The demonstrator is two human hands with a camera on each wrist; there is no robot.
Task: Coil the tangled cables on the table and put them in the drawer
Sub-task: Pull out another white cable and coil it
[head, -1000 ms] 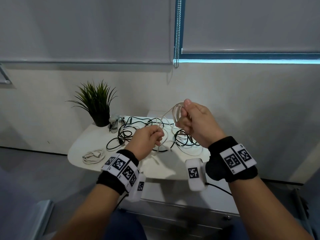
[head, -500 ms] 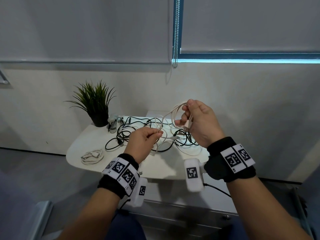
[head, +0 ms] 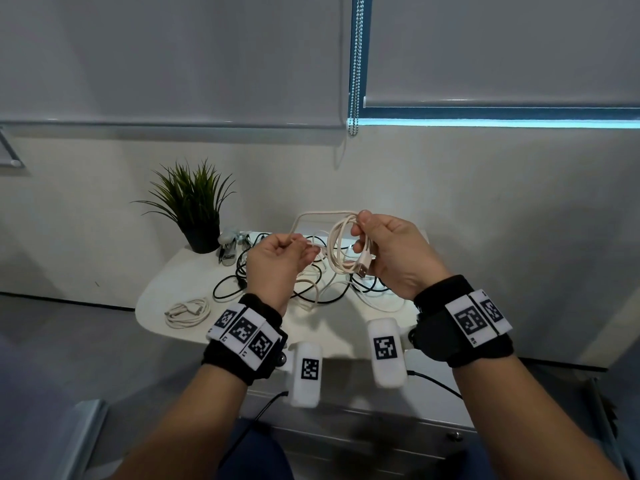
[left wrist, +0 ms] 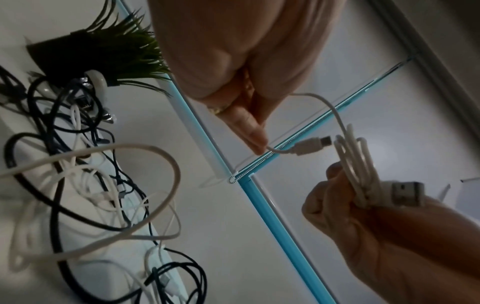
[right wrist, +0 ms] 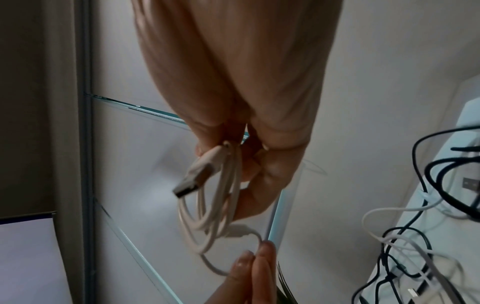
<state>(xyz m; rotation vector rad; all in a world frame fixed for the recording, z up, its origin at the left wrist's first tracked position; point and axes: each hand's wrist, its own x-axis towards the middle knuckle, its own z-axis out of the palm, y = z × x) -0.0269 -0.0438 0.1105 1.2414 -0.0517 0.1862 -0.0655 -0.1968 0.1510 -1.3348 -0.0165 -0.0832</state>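
1. The right hand (head: pixel 394 252) is raised above the worktop (head: pixel 346 327), its fingers (right wrist: pixel 262 185) curled round a bundle of loops of the white cable (head: pixel 341 247). The large plug (head: pixel 363 268) hangs out of the bundle at its lower end.

2. The left hand (head: pixel 277 261) is held just to the left of the bundle. Its fingers (left wrist: pixel 253 133) are pinched together on the cable's free tail, close behind the small plug (left wrist: pixel 311 145).

3. The bundle's long axis runs roughly up and down in the head view. The small plug points right toward the loops and stops just short of them — near, not touching.

4. A short arc of slack joins the pinch to the top of the bundle. In my judgement little cable is left to wind.

5. The coming move turns on this relation: the tail lies left of the loops and the left hand is nearer to it, so that hand would bring it to the bundle.

6. The tangle of black and white cables (head: pixel 277 285) lies on the worktop beneath both hands, uncoiled.

7. A coiled white cable (head: pixel 188 311) lies at the near left of the worktop, apart from the tangle.

8. The drawer (head: pixel 381 434) is below the worktop's near edge — whether it stands open cannot be told.

9. A potted plant (head: pixel 194 206) stands at the far left.
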